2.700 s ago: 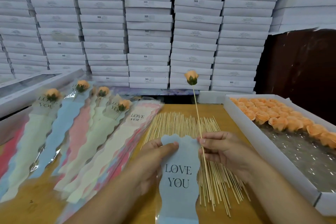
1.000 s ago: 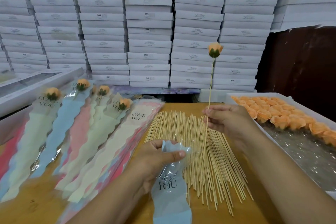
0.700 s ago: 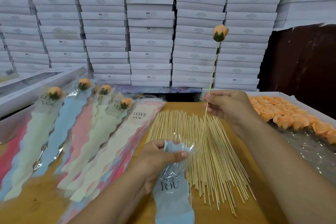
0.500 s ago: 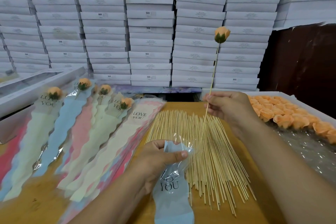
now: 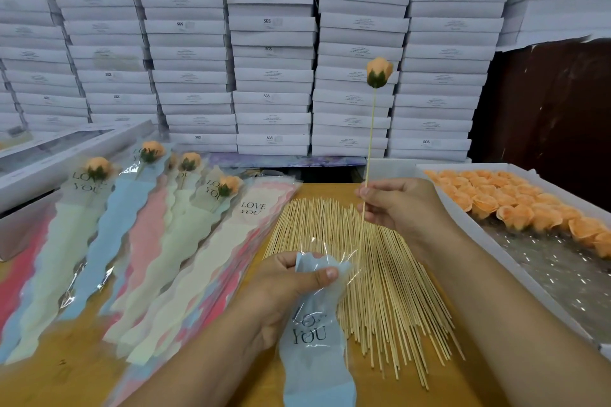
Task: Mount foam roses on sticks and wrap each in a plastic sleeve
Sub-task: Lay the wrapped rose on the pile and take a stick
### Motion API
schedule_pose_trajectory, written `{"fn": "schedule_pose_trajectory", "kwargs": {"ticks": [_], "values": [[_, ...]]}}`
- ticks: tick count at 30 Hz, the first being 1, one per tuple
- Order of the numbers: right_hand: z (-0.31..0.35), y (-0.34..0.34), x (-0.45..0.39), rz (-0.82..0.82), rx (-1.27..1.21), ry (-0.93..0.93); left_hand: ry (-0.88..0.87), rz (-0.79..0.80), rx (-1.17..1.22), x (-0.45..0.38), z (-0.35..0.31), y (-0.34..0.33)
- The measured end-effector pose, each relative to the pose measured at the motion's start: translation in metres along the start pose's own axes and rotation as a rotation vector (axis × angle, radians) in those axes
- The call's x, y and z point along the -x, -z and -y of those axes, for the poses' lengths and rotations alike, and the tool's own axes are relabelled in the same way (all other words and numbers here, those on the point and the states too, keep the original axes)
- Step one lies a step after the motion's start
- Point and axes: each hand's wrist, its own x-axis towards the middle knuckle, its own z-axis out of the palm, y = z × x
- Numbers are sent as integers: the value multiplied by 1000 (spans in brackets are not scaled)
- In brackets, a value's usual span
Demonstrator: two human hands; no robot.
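- Nearest to the camera, the left hand point(image 5: 284, 287) grips the top of a light blue plastic sleeve point(image 5: 314, 350). The thumb lies across the front of the sleeve and the other fingers are curled behind it. The words "LOVE YOU" are printed on the sleeve, and its clear mouth stands open at the top.
- The sleeve hangs down from the hand over the wooden table point(image 5: 69, 370).
- Just beside the sleeve, on its right, a big pile of bamboo sticks point(image 5: 380, 274) lies spread on the table like a fan.
- A little farther, the right hand point(image 5: 403, 208) pinches one thin stick point(image 5: 369, 145) between thumb and fingers. The stick is almost upright, and its lower end reaches down to the open mouth of the sleeve.
- On the top of this stick sits an orange foam rose point(image 5: 379, 72) with a green base, high above both hands.
- On the left of the table lie the finished wrapped roses point(image 5: 145, 208), side by side in pastel sleeves, and a stack of empty sleeves point(image 5: 211, 261) lies next to them.
- On the right, a white tray point(image 5: 463, 241) holds many loose orange foam roses point(image 5: 515, 205) at its far end.
- Farthest, stacks of white flat boxes point(image 5: 271, 53) fill the wall behind the table.
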Motion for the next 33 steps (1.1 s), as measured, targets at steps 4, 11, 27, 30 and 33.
{"fn": "schedule_pose_trajectory", "kwargs": {"ticks": [4,11,27,30,33], "values": [[-7,-5,6,39,24,-9,18,0,22,1,-1,0],[-20,-14,11,95,28,-47,8,-1,68,2,-2,-1],[-34,-20,22,118,60,-121,-12,44,53,6,-3,-4],[-32,-19,22,137,75,-128,-13,50,66,6,-3,-3],[-24,-20,18,159,86,-106,-23,62,55,7,-3,-5]]}}
